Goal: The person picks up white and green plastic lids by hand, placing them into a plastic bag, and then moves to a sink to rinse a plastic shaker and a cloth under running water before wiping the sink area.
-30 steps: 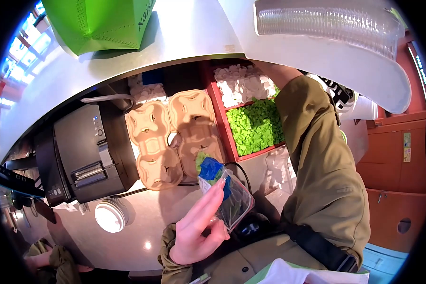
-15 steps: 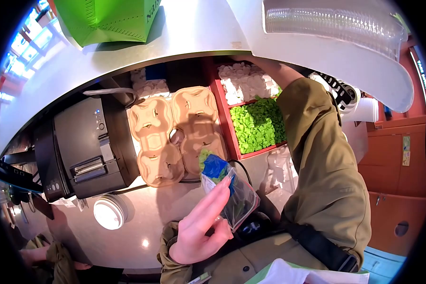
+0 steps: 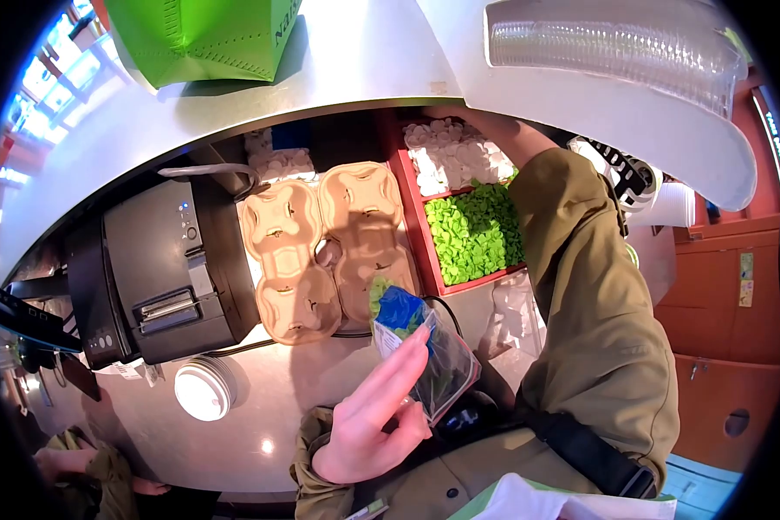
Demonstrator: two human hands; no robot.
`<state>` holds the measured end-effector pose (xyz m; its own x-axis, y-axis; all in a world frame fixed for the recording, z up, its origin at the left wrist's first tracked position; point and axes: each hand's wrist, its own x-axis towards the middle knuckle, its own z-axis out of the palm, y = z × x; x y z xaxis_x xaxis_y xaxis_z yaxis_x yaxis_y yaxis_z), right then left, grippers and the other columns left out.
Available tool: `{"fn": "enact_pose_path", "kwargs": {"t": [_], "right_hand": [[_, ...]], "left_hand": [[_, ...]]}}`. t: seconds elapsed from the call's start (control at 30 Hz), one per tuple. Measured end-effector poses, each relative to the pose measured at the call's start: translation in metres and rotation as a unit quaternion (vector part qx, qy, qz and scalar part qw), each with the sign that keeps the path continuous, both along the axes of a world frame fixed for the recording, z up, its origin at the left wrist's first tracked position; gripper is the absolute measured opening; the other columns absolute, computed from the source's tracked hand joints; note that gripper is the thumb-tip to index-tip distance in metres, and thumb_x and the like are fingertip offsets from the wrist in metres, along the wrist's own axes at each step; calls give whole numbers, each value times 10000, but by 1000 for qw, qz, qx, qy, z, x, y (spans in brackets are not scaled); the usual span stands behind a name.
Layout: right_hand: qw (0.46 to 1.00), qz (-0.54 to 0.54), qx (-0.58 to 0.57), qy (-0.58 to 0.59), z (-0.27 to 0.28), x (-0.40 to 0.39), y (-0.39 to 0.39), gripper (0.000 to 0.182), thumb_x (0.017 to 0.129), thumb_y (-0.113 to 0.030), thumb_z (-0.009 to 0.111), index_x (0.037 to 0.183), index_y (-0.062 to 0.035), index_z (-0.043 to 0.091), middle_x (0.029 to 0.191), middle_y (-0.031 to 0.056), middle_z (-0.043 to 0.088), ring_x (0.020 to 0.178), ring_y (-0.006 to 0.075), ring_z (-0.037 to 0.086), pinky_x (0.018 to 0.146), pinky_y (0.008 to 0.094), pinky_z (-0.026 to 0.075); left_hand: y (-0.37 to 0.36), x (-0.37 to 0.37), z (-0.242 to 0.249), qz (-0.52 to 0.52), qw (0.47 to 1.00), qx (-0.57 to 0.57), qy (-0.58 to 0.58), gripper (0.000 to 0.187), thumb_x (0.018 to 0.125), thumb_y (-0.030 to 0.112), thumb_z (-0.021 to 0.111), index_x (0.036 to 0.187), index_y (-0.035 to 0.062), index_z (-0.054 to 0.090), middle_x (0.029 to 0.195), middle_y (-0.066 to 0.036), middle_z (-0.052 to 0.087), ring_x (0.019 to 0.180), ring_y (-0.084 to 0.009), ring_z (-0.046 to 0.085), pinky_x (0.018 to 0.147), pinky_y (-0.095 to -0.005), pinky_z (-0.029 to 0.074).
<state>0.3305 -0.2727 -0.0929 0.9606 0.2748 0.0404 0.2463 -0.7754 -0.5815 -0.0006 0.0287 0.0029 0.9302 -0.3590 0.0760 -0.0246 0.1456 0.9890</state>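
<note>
Grey counter (image 3: 269, 390) left of the left fingers (image 3: 390, 377), white ledge (image 3: 355, 74) well beyond. Olive right sleeve (image 3: 594, 295) to the right of the left fingers, stretched forward; right fingers hidden under the ledge, can't tell wide or narrow. Black machine (image 3: 169, 277) off to the left of the left fingers. On the ledge: green bag (image 3: 195, 39) far beyond and left of them, stacked clear plastic (image 3: 615, 39) far beyond and right. Brown cup carrier (image 3: 299, 303) just beyond, toward the left. Red tray (image 3: 424, 247) beyond and right, white pieces (image 3: 446, 160) in its far section, green pieces (image 3: 472, 234) in its near one. Clear packet (image 3: 449, 355), blue patch at its far end, pinched between left fingers and thumb. White lid stack (image 3: 204, 390) well left of them.
</note>
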Motion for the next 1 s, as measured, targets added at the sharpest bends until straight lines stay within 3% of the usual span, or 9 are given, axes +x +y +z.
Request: {"fn": "enact_pose_path", "kwargs": {"t": [0.07,0.23,0.37,0.43,0.5,1.0], "right_hand": [[1000,1,-1,-1,1,1,2,355,813,-231,582,1116,-53,532,1008,89,602,925,199,568,812,316,458],[1000,3,-5,1,0,-3,4,360,809,-229,587,1118,-53,530,1010,89,602,928,201,568,813,317,458],[1000,5,-7,-1,4,-4,3,364,806,-227,591,1120,-53,528,1012,89,601,930,202,567,814,317,458],[1000,8,-5,-3,4,-2,6,367,805,-226,592,1121,-53,527,1013,89,601,932,203,567,815,317,458],[1000,7,-8,-4,1,-4,6,369,803,-225,594,1122,-53,527,1014,89,601,933,204,566,815,318,458],[1000,20,-3,0,-1,-7,5,386,792,-217,609,1130,-52,520,1020,90,599,943,209,565,820,319,459]], "left_hand": [[0,0,0,0,1000,0,-1,609,649,-169,478,1245,-49,431,1292,-222,419,1142,-242,489,627,-223,500],[3,-1,-3,-11,999,5,-30,620,653,-216,407,1258,-76,391,1317,-263,349,643,-124,624,519,-207,497],[3,0,-1,-15,1000,8,-23,616,657,-215,411,1257,-75,393,1318,-258,351,658,-125,624,520,-209,500],[3,0,0,-9,1000,9,-15,611,655,-198,435,1251,-69,406,1308,-246,376,816,-160,584,554,-207,494],[2,-1,0,2,1000,12,0,603,650,-163,482,1242,-56,432,1287,-224,427,1128,-229,503,620,-204,481],[3,0,0,0,1000,2,-19,582,651,-161,486,1225,-73,443,1268,-236,442,1102,-237,524,624,-183,460]]}}
